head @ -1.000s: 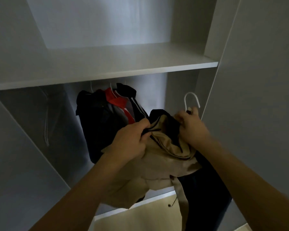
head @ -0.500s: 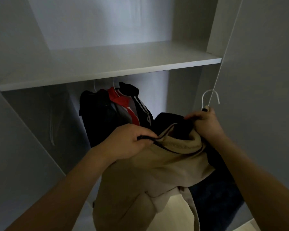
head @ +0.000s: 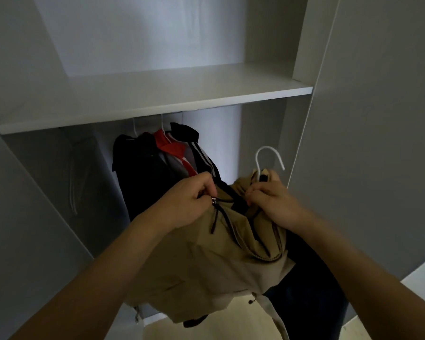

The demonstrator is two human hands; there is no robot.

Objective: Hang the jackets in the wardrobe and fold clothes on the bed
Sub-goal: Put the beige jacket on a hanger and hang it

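A: Nearest? Tan jacket, held in front of the wardrobe shelf, below its edge.
B: Grip?
A: Left hand pinches the zipper edge; right hand clamps the collar at the white hanger.
B: Farther?
A: Dark jackets hang under the shelf.
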